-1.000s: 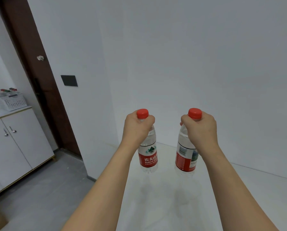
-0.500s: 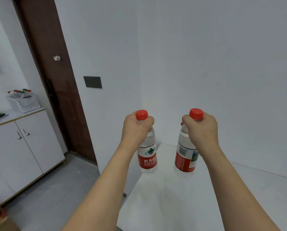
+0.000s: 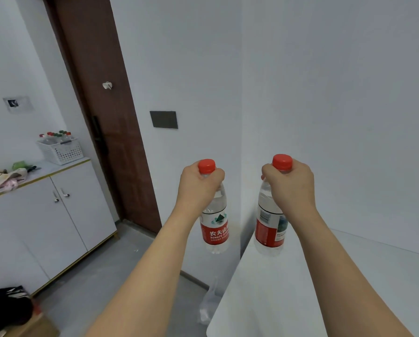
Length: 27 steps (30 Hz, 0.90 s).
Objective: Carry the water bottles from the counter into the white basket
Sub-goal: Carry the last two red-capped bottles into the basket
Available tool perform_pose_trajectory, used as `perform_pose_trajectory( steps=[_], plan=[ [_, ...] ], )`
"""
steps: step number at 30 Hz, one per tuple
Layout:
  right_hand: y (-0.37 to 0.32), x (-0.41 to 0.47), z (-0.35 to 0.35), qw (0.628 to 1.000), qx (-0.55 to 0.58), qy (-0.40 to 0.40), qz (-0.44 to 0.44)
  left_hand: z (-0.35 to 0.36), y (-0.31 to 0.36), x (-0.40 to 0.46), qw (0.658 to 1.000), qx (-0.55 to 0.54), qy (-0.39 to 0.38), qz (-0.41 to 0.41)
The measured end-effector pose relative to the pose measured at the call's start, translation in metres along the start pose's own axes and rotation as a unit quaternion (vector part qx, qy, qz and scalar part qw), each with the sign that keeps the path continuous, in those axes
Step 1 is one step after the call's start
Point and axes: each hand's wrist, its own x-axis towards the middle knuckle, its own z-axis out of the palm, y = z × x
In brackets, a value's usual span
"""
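My left hand (image 3: 198, 188) grips the neck of a clear water bottle (image 3: 215, 229) with a red cap and red label, held upright in the air past the counter's left edge. My right hand (image 3: 289, 188) grips a second such bottle (image 3: 269, 229) by the neck, hanging upright over the white counter (image 3: 300, 288). The white basket (image 3: 61, 150) stands far off at the left on a cabinet top, with several capped bottles standing in it.
A white two-door cabinet (image 3: 57, 224) runs along the left wall, with crumpled cloths (image 3: 6, 178) on top. A brown door (image 3: 101, 117) stands behind it. Grey floor lies between counter and cabinet. A dark bag on a box (image 3: 9, 310) sits bottom left; a clear plastic bag (image 3: 208, 305) lies by the counter's foot.
The view has swung left: door, cabinet and basket have come further into the picture. Both bottles have lifted off the counter, and the left one now hangs beyond its edge.
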Motion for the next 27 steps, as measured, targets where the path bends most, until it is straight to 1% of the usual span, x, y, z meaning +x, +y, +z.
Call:
perform_pose_trajectory(
  steps=[4, 8, 15, 21, 27],
  plan=[
    [-0.015, -0.008, 0.049, 1.0, -0.009, -0.012, -0.004, -0.039, -0.018, 0.022, 1.0, -0.009, 0.012, -0.008],
    [-0.033, -0.018, 0.114, 1.0, -0.019, -0.013, -0.011, -0.095, -0.04, 0.055, 1.0, 0.001, 0.008, -0.004],
    [-0.075, -0.038, 0.238, 1.0, 0.016, -0.008, -0.004, -0.195, -0.076, 0.117, 1.0, 0.0, 0.013, -0.01],
    [-0.092, -0.036, 0.285, 1.0, 0.007, -0.005, -0.016, -0.243, -0.1, 0.152, 0.999, 0.008, 0.03, 0.007],
    [-0.092, -0.034, 0.319, 0.999, 0.013, -0.035, -0.026, -0.267, -0.115, 0.17, 0.997, 0.026, 0.072, 0.012]
  ],
)
